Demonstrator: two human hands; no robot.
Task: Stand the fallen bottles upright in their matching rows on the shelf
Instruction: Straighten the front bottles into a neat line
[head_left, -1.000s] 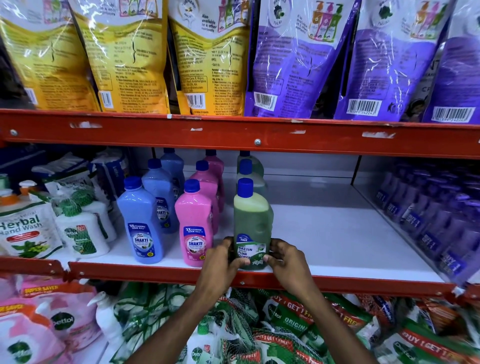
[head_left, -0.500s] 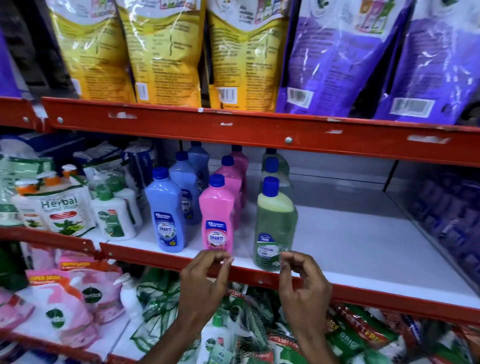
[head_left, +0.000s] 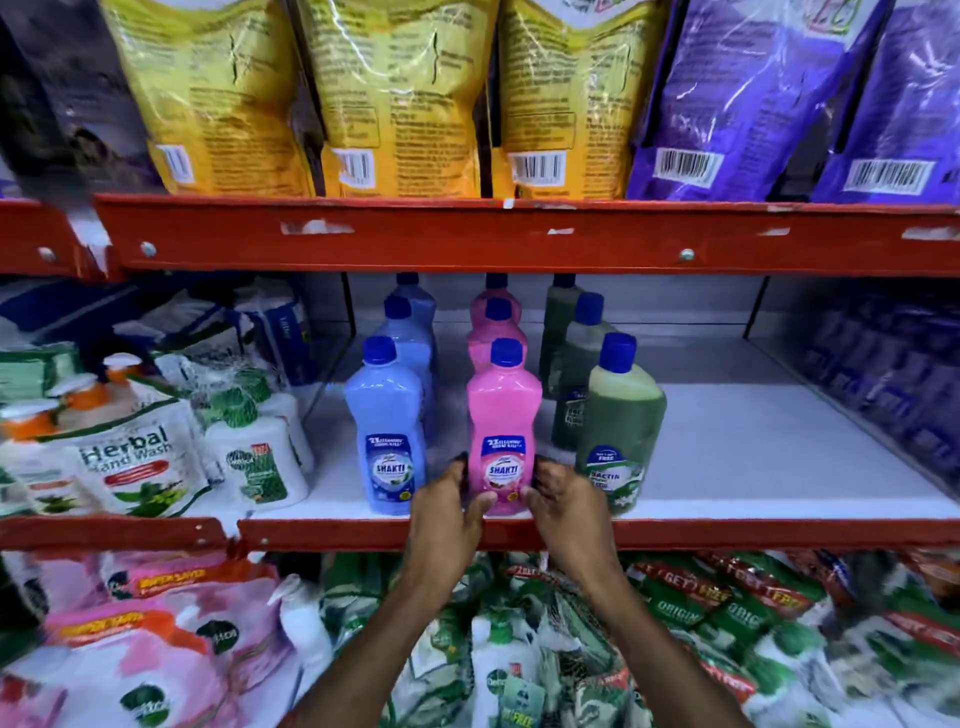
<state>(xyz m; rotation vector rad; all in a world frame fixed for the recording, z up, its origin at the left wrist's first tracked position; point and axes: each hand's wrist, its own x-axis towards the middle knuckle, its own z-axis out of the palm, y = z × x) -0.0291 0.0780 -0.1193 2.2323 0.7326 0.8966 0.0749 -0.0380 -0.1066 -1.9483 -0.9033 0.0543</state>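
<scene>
Three rows of blue-capped bottles stand upright on the white shelf (head_left: 753, 467): blue, pink and green. The front pink bottle (head_left: 503, 410) stands at the shelf's front edge, and both hands clasp its base. My left hand (head_left: 449, 512) wraps its lower left side, my right hand (head_left: 566, 506) its lower right side. The front blue bottle (head_left: 385, 415) stands just left of it. The front green bottle (head_left: 621, 431) stands to the right, its label turned slightly. More bottles of each colour line up behind.
Herbal hand wash packs (head_left: 130, 462) crowd the shelf's left part. Purple bottles (head_left: 893, 374) fill the far right. Yellow (head_left: 395, 98) and purple refill pouches (head_left: 753, 98) hang over the red beam (head_left: 519, 236) above. Pouches fill the shelf below.
Both hands let go of the front green bottle, drew back, then moved left and closed around the base of the front pink bottle. The camera moved closer.
</scene>
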